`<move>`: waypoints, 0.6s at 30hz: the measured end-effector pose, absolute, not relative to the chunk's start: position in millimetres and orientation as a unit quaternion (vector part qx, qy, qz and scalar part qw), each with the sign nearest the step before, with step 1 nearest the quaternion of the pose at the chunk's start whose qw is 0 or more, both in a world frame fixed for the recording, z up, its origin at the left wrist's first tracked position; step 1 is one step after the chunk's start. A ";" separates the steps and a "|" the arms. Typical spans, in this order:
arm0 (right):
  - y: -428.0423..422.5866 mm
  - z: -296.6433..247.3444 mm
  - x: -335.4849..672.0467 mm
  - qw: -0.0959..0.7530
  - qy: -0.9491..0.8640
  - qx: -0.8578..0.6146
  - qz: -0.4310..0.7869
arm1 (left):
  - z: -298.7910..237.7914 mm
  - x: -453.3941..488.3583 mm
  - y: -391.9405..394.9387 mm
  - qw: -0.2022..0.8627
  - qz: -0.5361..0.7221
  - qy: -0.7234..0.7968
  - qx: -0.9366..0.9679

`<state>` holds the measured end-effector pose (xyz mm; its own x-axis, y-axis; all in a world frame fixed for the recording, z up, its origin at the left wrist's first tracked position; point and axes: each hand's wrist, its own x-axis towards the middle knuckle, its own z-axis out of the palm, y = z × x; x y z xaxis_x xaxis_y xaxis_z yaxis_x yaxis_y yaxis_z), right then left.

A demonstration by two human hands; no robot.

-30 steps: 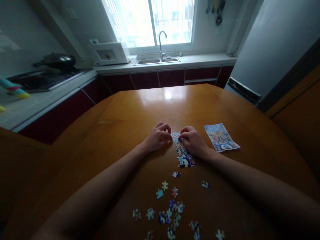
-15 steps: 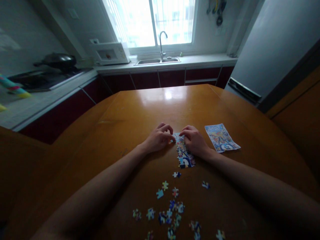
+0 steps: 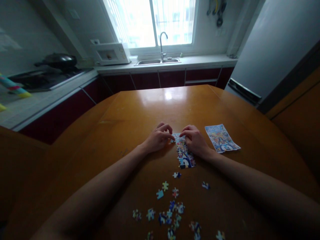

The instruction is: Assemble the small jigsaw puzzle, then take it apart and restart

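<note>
A partly joined jigsaw strip [image 3: 183, 151] lies on the wooden table [image 3: 140, 113] between my hands. My left hand [image 3: 158, 138] rests on the table at the strip's top left corner, fingers curled and pinched at a small piece I cannot make out. My right hand [image 3: 196, 141] lies along the strip's right edge, fingers bent and pressed on its top end. Several loose puzzle pieces [image 3: 170, 210] are scattered nearer to me.
A printed reference picture [image 3: 221, 138] lies to the right of my right hand. Beyond the table run a counter with a sink and tap [image 3: 160, 60], a white microwave [image 3: 111, 53] and a black pan [image 3: 58, 61]. A grey fridge [image 3: 272, 46] stands at the right.
Both hands stay at the top of the strip; the fingertips have shifted only slightly. The loose pieces have not moved.
</note>
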<state>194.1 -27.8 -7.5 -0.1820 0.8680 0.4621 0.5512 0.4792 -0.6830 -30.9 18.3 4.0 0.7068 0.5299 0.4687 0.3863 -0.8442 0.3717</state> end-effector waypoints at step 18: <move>-31.7 -4.2 191.4 0.304 -0.837 -0.430 0.145 | 1.6 -29.0 21.0 0.121 0.302 0.266 0.907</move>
